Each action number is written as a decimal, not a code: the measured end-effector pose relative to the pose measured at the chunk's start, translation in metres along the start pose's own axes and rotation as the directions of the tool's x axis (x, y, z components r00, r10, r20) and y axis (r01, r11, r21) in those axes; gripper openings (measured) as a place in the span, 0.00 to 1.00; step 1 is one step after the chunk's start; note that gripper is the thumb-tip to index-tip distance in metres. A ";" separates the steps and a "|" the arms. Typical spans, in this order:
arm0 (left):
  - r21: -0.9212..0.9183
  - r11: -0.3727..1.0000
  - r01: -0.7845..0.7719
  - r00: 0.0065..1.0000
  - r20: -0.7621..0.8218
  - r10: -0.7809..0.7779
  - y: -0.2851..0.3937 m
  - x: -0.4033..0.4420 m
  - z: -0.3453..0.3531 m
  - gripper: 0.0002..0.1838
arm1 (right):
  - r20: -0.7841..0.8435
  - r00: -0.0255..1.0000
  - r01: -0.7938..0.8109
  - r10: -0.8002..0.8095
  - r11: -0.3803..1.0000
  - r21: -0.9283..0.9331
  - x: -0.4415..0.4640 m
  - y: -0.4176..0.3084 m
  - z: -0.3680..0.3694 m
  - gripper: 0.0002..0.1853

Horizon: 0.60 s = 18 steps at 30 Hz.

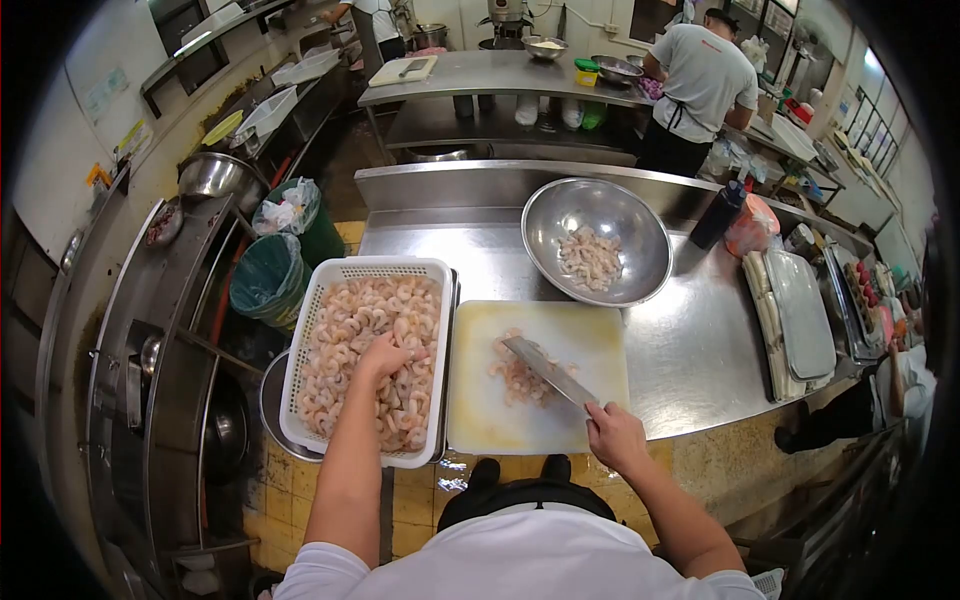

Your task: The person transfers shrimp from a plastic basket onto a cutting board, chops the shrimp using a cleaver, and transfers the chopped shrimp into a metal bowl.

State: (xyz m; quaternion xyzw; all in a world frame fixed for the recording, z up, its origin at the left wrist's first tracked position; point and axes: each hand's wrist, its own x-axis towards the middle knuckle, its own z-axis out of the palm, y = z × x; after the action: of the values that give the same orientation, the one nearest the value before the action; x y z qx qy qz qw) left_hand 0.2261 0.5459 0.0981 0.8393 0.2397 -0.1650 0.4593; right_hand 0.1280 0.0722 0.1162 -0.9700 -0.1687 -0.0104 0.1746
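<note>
My left hand [388,357] reaches into a white plastic basket [288,400] heaped with peeled shrimp [365,300]. Its fingers curl in among the shrimp, and their tips are partly hidden. My right hand [613,436] is closed round the handle of a cleaver [548,372]. The broad blade slants over a small pile of cut shrimp [518,385] on the white, yellow-stained cutting board [480,425]. Behind the board stands a large steel bowl [648,235] with shrimp pieces [590,260] in its bottom.
A dark bottle [718,215] and a pinkish bag [752,228] stand right of the bowl. Stacked trays [800,315] lie at the right end of the steel table [690,350]. Lined bins [270,270] are at left. A co-worker [700,80] works at the back counter.
</note>
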 end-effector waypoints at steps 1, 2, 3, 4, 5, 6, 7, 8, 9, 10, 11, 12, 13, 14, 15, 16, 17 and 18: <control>-0.085 0.996 0.020 1.000 0.013 -0.019 -0.006 0.005 0.002 0.35 | 0.003 1.000 -0.028 0.028 0.999 0.025 -0.005 -0.002 -0.001 0.16; -0.187 0.982 0.025 0.999 0.038 -0.018 -0.012 0.010 0.002 0.31 | -0.003 0.998 -0.056 0.057 0.996 0.062 -0.007 -0.004 0.000 0.16; -0.287 0.957 0.033 0.998 0.064 -0.016 -0.019 0.015 0.001 0.26 | -0.006 0.996 -0.086 0.088 0.991 0.099 -0.010 -0.006 0.001 0.16; -0.381 0.923 0.045 0.996 0.092 -0.011 -0.030 0.023 0.001 0.22 | -0.009 0.993 -0.117 0.119 0.984 0.137 -0.012 -0.007 0.002 0.16; -0.510 0.854 0.103 0.991 0.130 -0.042 -0.041 0.030 0.000 0.22 | 0.000 0.988 -0.150 0.153 0.971 0.185 -0.012 -0.007 0.003 0.16; -0.623 0.765 0.162 0.983 0.173 -0.067 -0.046 0.033 -0.002 0.23 | 0.011 0.982 -0.185 0.188 0.955 0.232 -0.012 -0.007 0.005 0.16; -0.719 0.658 0.223 0.971 0.222 -0.088 -0.049 0.037 0.000 0.23 | 0.023 0.975 -0.221 0.223 0.935 0.278 -0.013 -0.006 0.006 0.16; -0.789 0.585 0.189 0.981 0.180 -0.074 -0.052 0.041 0.004 0.21 | 0.044 0.963 -0.266 0.266 0.907 0.326 -0.013 -0.006 0.005 0.17; -0.850 0.505 0.151 0.988 0.137 -0.066 -0.037 0.026 0.005 0.20 | 0.068 0.949 -0.309 0.306 0.875 0.373 -0.013 -0.008 0.002 0.17; -0.901 0.420 0.110 0.994 0.092 -0.063 -0.023 0.012 0.003 0.19 | 0.093 0.934 -0.350 0.344 0.839 0.417 -0.013 -0.008 0.000 0.17; -0.911 0.402 0.095 0.995 0.101 -0.006 -0.012 0.005 0.001 0.18 | 0.087 0.929 -0.360 0.360 0.820 0.446 -0.014 -0.006 0.000 0.17; -0.921 0.382 0.082 0.993 0.109 0.049 -0.003 0.000 -0.002 0.18 | 0.083 0.923 -0.368 0.375 0.800 0.474 -0.015 -0.004 0.000 0.18; -0.931 0.359 0.070 0.988 0.115 0.105 0.009 -0.007 -0.004 0.18 | 0.079 0.918 -0.374 0.389 0.780 0.502 -0.017 -0.001 0.000 0.18; -0.924 0.375 0.076 0.982 0.134 0.131 0.021 -0.013 -0.005 0.17 | 0.082 0.914 -0.380 0.397 0.769 0.515 -0.018 0.002 0.001 0.18; -0.917 0.392 0.081 0.976 0.153 0.157 0.038 -0.020 -0.003 0.17 | 0.085 0.911 -0.385 0.404 0.757 0.528 -0.020 0.006 0.003 0.18; -0.909 0.408 0.083 0.968 0.171 0.183 0.051 -0.023 0.003 0.17 | 0.088 0.908 -0.389 0.410 0.745 0.542 -0.022 0.008 0.004 0.18; -0.899 0.430 0.084 0.958 0.191 0.213 0.063 -0.021 0.013 0.17 | 0.096 0.905 -0.394 0.415 0.730 0.558 -0.023 0.009 0.003 0.18; -0.888 0.452 0.082 0.946 0.211 0.244 0.075 -0.020 0.027 0.17 | 0.104 0.902 -0.398 0.419 0.716 0.573 -0.023 0.010 0.003 0.18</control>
State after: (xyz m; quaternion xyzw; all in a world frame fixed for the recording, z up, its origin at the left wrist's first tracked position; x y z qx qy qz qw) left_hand 0.2496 0.4836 0.1453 0.4493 0.1743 -0.1222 0.8676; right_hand 0.1095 0.0574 0.1080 -0.8820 0.0574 0.0643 0.4633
